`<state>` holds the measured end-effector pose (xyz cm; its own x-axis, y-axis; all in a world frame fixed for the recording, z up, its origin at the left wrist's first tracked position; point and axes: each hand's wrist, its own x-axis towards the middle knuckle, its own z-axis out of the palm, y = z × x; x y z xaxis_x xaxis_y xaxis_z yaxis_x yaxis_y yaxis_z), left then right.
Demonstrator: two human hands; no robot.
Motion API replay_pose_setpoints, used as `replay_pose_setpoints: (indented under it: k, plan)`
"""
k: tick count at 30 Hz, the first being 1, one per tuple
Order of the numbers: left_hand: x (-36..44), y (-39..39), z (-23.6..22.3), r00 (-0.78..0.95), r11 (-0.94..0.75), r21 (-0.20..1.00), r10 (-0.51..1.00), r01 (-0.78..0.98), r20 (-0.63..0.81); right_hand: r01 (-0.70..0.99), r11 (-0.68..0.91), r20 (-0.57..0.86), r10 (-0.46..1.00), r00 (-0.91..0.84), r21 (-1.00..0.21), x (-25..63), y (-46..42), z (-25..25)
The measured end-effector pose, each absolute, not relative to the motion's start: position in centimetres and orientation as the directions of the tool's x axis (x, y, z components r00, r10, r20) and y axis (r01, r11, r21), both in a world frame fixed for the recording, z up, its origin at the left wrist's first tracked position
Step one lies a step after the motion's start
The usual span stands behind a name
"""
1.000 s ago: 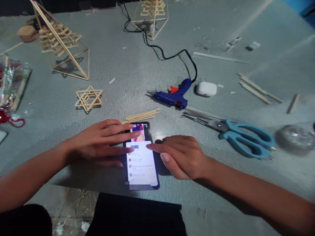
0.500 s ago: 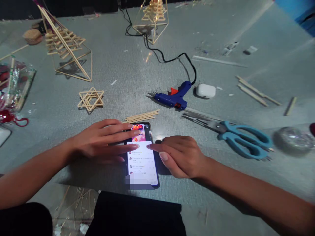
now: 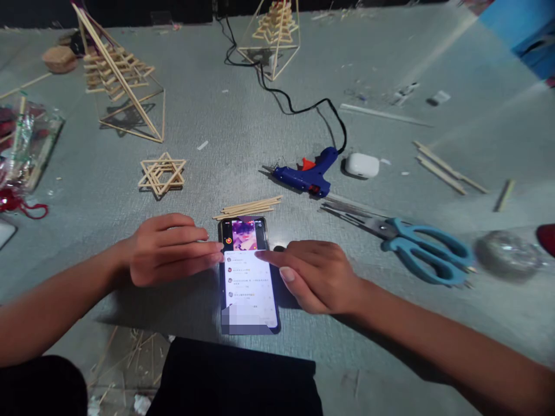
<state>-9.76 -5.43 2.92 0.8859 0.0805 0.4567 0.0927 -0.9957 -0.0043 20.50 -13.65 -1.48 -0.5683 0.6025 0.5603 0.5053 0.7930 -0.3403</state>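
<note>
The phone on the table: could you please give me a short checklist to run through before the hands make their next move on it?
1. Phone lies flat, screen lit: ok.
2. Right hand forefinger on the screen: ok.
3. Left hand fingertips at the phone's left edge: ok; firm grip: cannot tell.
4. Stick bundle lies just beyond the phone's top end; touching it: cannot tell.
5. Scissors apart from the right hand: ok.
6. Glue gun hot or not: cannot tell.
</note>
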Motion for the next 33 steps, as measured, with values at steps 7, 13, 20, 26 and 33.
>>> replay_pose_setpoints:
  k: [7,13,20,26,33]
  plan:
    - [-9.6,-5.3,3.2,0.873,-0.995,-0.075,0.018,0.063,0.487,0.589,0.739,0.465,0.669,-0.580,-0.328,20.4,-13.6,-1.3]
    - [-9.2,-5.3,3.3,0.849,-0.994,0.076,0.108,0.081,0.518,0.596,0.725,0.484,0.681,-0.550,-0.344,20.4,-13.7,-1.4]
    - [-9.2,-5.5,2.8,0.839,-0.992,-0.050,0.074,0.120,0.539,0.544,0.730,0.523,0.679,-0.515,-0.413,20.5,-13.8,-1.6]
    - [-9.4,-5.4,2.5,0.858,-0.994,-0.099,-0.013,0.044,0.514,0.542,0.719,0.520,0.692,-0.501,-0.434,20.5,-13.8,-1.5]
    - [-9.3,-5.2,2.5,0.854,-0.998,0.001,0.059,0.068,0.518,0.529,0.729,0.520,0.682,-0.515,-0.433,20.6,-13.8,-1.6]
